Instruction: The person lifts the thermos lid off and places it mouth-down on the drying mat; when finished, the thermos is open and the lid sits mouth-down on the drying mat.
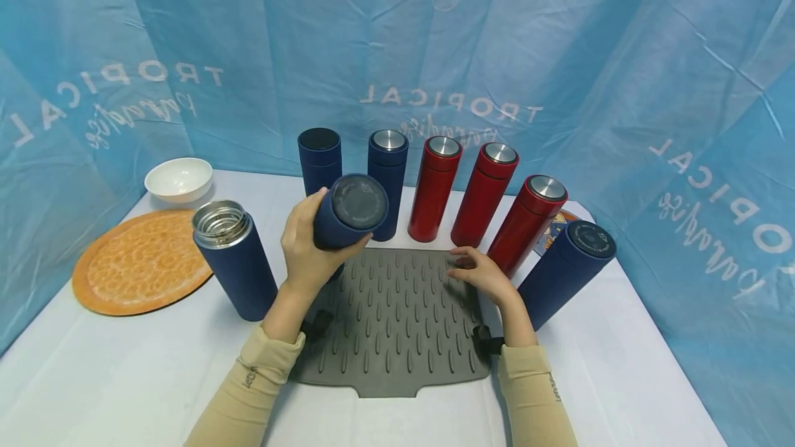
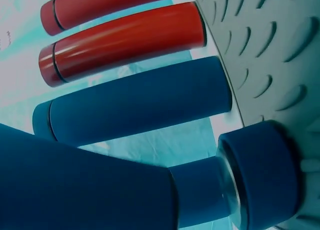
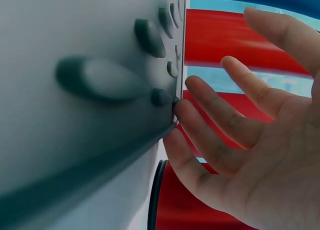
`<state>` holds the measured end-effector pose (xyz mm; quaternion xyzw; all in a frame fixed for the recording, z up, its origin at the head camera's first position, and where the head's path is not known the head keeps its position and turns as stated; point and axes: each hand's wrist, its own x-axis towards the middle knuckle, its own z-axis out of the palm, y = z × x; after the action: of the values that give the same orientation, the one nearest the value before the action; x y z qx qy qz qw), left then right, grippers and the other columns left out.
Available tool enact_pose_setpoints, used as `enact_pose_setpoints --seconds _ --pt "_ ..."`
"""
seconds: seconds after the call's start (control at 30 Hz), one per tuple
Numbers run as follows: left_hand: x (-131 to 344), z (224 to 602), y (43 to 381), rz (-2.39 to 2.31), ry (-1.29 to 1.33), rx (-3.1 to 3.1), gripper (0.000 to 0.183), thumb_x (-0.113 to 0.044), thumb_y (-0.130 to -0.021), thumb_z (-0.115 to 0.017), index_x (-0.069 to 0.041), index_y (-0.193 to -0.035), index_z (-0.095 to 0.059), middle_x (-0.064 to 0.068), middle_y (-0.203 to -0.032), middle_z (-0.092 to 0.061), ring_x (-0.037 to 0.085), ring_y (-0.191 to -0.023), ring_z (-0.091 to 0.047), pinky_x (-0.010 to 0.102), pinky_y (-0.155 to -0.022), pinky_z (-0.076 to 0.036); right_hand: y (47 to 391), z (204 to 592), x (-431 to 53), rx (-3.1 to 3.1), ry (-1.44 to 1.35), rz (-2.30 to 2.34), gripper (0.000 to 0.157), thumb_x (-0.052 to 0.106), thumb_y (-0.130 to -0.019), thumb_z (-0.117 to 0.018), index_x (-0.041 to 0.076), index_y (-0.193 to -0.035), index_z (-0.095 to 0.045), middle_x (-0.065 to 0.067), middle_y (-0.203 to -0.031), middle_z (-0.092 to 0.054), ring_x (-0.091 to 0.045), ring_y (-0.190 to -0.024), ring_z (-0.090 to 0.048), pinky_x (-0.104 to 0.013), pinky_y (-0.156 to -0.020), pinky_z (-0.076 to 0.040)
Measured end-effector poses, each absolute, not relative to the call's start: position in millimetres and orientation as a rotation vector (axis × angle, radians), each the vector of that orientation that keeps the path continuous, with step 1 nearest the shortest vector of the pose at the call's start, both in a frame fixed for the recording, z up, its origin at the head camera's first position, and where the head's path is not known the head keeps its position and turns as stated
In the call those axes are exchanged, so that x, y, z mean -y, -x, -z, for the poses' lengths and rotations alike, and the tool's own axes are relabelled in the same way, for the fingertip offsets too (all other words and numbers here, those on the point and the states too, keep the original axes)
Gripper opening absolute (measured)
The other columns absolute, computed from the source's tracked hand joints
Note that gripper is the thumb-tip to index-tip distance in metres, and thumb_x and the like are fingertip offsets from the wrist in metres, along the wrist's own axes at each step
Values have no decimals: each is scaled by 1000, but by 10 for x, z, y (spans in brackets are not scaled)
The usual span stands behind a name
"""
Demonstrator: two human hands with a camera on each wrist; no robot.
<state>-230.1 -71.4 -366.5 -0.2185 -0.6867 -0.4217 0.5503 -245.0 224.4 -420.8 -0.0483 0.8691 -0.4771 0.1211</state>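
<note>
My left hand [image 1: 304, 243] grips a dark blue flask [image 1: 335, 230], its dark round end with faint print facing up toward the head camera. Below it, the left wrist view shows a short blue cylinder [image 2: 267, 175] with a metal rim by the grey ridged mat [image 1: 397, 323]; the hand mostly hides it in the head view. My right hand [image 1: 487, 274] holds nothing, fingers loosely spread over the mat's right edge, beside a leaning-looking red flask [image 1: 528, 223]. Left of my left forearm stands an uncapped blue flask [image 1: 239, 267] with a steel mouth.
Along the back stand two blue flasks, one black-topped [image 1: 319, 150] and one steel-topped [image 1: 388, 157], then two red flasks [image 1: 435, 192] [image 1: 484, 195]. Another blue flask [image 1: 565, 274] is at the right. A round pizza-print board [image 1: 145, 264] and white bowl [image 1: 179, 180] lie left.
</note>
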Motion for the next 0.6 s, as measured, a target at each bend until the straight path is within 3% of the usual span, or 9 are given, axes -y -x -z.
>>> enact_pose_setpoints --seconds 0.13,0.23,0.33,0.6 --pt "712 3698 2282 1025 645 1693 66 -48 -74 -70 -11 -125 -50 19 -111 -56 37 -101 -56 46 -91 -45 2449 4182 -2218 -2554 128 1396 49 18 -87 -63 4 -130 -46 -23 -129 -49 -37 -118 -46 -47 -89 -46" --pt "713 3713 2275 999 730 1755 73 -32 -63 -84 -12 -125 -51 19 -111 -55 37 -100 -56 49 -89 -46 2439 4146 -2186 -2556 150 1451 48 18 -87 -63 5 -130 -47 -23 -129 -49 -36 -118 -47 -46 -90 -46" --pt "706 3714 2269 873 796 1813 83 -18 -50 -89 -12 -123 -52 18 -110 -55 37 -97 -57 49 -86 -46 2414 4075 -2131 -2517 217 1553 46 18 -87 -62 6 -130 -48 -23 -128 -49 -34 -116 -49 -46 -91 -46" --pt "646 3743 2265 381 897 1937 84 -34 -50 -90 -20 -124 -54 13 -106 -61 29 -93 -60 43 -82 -49 2259 3795 -1906 -2320 384 1795 43 29 -96 -48 5 -132 -45 -19 -122 -52 -29 -107 -55 -53 -93 -41"
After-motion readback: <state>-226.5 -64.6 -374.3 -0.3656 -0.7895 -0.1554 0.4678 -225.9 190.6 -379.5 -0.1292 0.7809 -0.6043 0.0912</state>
